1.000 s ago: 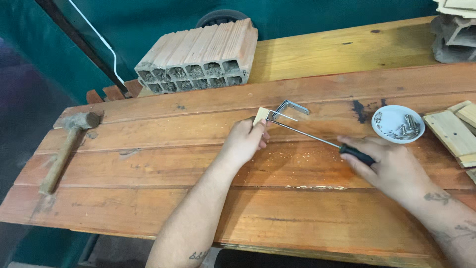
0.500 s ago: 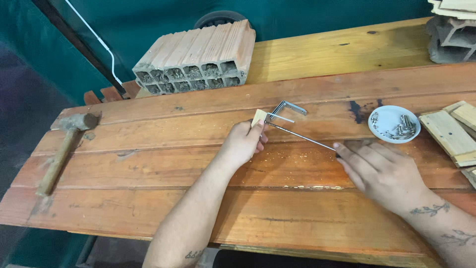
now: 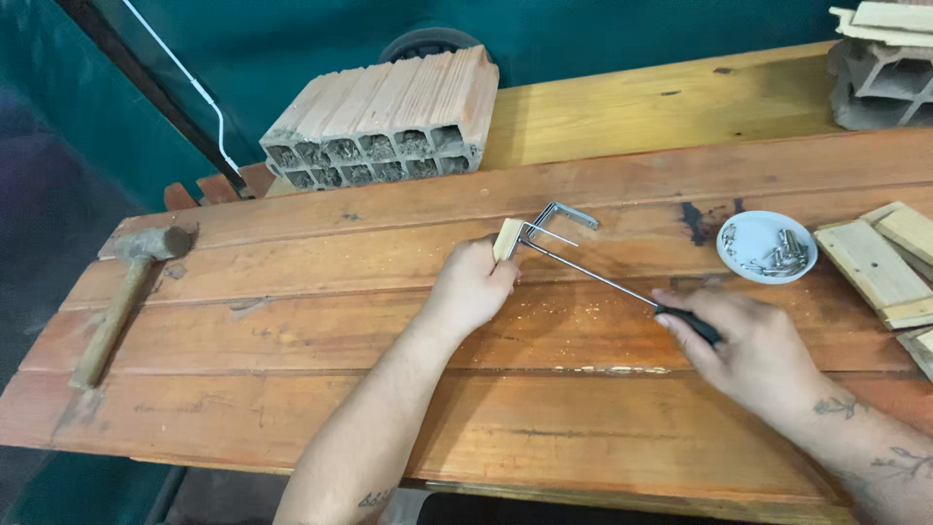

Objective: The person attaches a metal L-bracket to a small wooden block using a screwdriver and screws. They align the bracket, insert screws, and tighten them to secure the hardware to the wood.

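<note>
My left hand grips a small pale wooden block on the orange wooden bench. A bent metal bracket lies against the block's far side. My right hand is closed on the black handle of a long thin screwdriver. Its shaft runs up and left, and the tip meets the block by the bracket.
A hammer lies at the bench's left end. A hollow clay brick sits at the back. A white dish of screws stands right of the tool, with wooden offcuts beyond it. Another brick is at the far right corner.
My right hand has shifted slightly along the screwdriver handle while the tip stays at the block. My left hand and the block have not moved.
</note>
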